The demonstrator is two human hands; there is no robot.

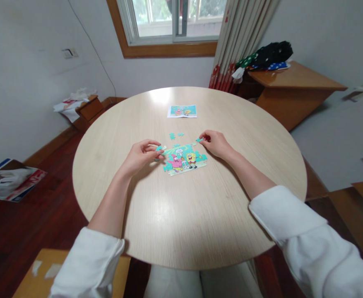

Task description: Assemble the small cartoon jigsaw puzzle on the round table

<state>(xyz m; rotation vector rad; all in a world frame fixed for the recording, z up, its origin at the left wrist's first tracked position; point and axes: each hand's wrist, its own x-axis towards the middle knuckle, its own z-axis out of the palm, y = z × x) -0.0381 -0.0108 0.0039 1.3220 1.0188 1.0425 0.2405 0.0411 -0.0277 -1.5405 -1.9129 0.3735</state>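
Observation:
A partly joined jigsaw puzzle (184,160) with a pink starfish and a yellow sponge figure lies on the round table (181,215). My left hand (142,155) is at its left edge, thumb and fingers closed on a teal puzzle piece (159,148). At the puzzle's upper right, my right hand (215,142) pinches another teal piece (199,140) between its fingertips. Several loose teal pieces (172,135) lie just beyond the puzzle. Farther back is a printed picture card (183,111) showing the same figures.
A wooden side table (299,76) holding a pile of cloth (271,56) stands at the back right, beside a curtain (243,37). A cardboard box (41,273) sits at the lower left. A plastic bag (7,181) lies on the floor to the left.

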